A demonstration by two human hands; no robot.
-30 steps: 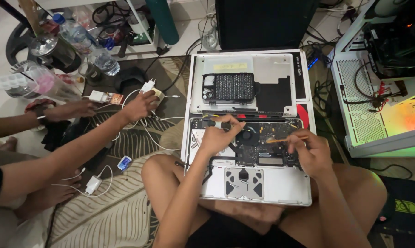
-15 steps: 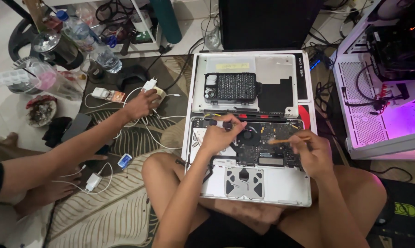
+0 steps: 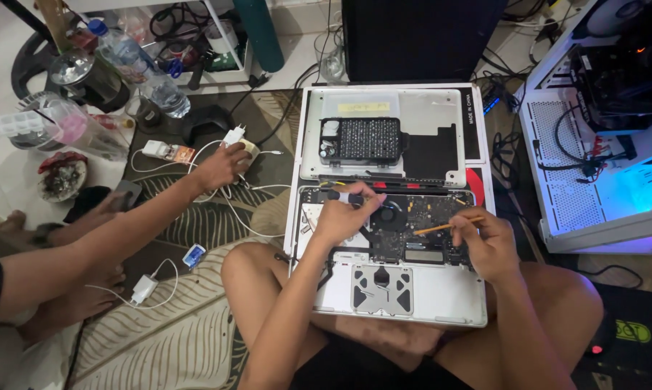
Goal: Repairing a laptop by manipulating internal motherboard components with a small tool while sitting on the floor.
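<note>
An opened silver laptop [image 3: 449, 296] rests on my crossed legs, its circuit board and round fan [image 3: 392, 215] exposed. My left hand [image 3: 339, 218] holds a small screwdriver [image 3: 344, 196] at the board's upper left edge. My right hand [image 3: 486, 244] pinches a thin orange stick [image 3: 441, 227] that points left over the board's right side. Beyond the laptop lies its removed bottom cover [image 3: 431, 108], with a black tray of screwdriver bits [image 3: 362, 139] on it.
Another person's hand [image 3: 221, 166] at the left grips a white charger [image 3: 236, 137] among cables on the patterned rug [image 3: 160, 339]. Water bottles [image 3: 153, 79] and clutter stand at the far left. A lit white computer case [image 3: 600, 166] stands at the right, a black tower [image 3: 420, 36] behind.
The other person's second hand has drawn back from the clutter at the left. The computer case light went from yellow to pink to blue. My hands have barely moved.
</note>
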